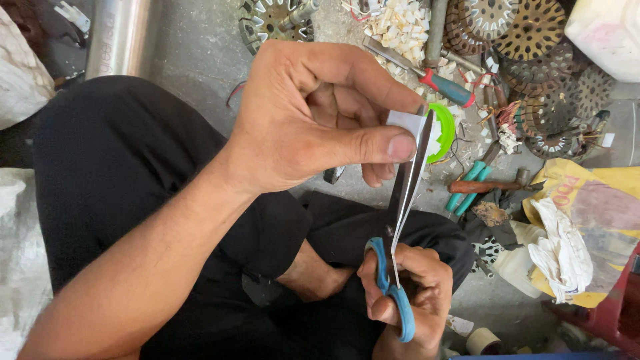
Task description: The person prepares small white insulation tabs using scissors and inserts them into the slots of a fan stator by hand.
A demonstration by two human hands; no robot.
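We pinch a white paper strip (408, 125) between the thumb and fingers of our left hand (320, 117), closed narrow on its upper end. The strip runs down along the blades of the blue-handled scissors (399, 227), which our right hand (407, 293) grips through the handle loops below it; whether the blades are shut on the strip we cannot tell. Just behind the strip sits a green round lid (445, 130). Above the strip lies a red-and-blue screwdriver (440, 85), with a heap of small white cut pieces (399, 27) farther up. Right of the strip we see teal-handled pliers (470, 187), a hammer (493, 185) and perforated metal discs (533, 30). Below the strip are our black-trousered legs (133, 173).
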